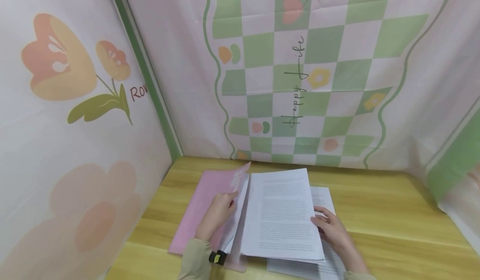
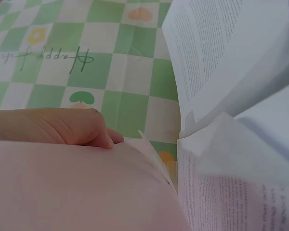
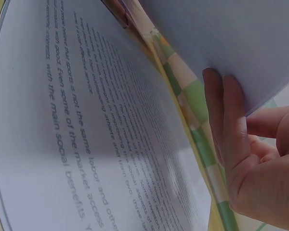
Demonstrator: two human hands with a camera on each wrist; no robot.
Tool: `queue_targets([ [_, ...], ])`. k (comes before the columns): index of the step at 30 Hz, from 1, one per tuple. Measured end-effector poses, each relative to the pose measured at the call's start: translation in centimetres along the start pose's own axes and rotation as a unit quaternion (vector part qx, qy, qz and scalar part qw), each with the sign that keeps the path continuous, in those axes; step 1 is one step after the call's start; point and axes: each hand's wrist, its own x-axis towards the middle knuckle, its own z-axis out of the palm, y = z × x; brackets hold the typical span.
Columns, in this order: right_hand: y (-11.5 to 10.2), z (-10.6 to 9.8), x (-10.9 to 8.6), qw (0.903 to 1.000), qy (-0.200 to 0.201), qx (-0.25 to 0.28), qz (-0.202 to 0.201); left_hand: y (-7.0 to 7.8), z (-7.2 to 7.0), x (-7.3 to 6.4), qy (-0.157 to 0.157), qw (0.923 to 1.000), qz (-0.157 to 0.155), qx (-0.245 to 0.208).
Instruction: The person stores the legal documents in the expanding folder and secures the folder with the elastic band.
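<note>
My left hand [image 1: 218,213] grips the raised cover of a pink folder [image 1: 200,201]; in the left wrist view, the pale pink cover [image 2: 72,187] hides part of that hand [image 2: 62,126]. White sheets show inside the folder beside the fingers. My right hand [image 1: 335,232] pinches the right edge of a stack of printed papers [image 1: 281,213], which is tilted up next to the folder. In the right wrist view, fingers [image 3: 235,106] lie against the back of the lifted papers [image 3: 241,43], with the thumb on the other side. Another printed sheet [image 3: 86,120] lies beneath.
The wooden table [image 1: 393,221] extends to both sides of the papers. A checkered curtain [image 1: 292,76] hangs behind its far edge, and a flowered curtain [image 1: 75,146] hangs along the left. A black wrist strap [image 1: 218,257] sits at the left sleeve [image 1: 195,260].
</note>
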Motion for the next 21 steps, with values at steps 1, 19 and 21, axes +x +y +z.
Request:
queue_targets([
  [1,0.0,0.1,0.0,1.0,0.0,0.003,0.0,0.0,0.0,0.0,-0.002,1.0,-0.001,-0.001],
  [19,-0.6,1.4,0.1,1.0,-0.002,0.006,0.002,0.3,-0.1,0.1,-0.016,0.9994,-0.029,0.0],
  [21,-0.7,1.5,0.1,1.0,-0.002,0.003,0.002,0.3,-0.1,0.1,-0.017,0.9993,-0.032,-0.001],
])
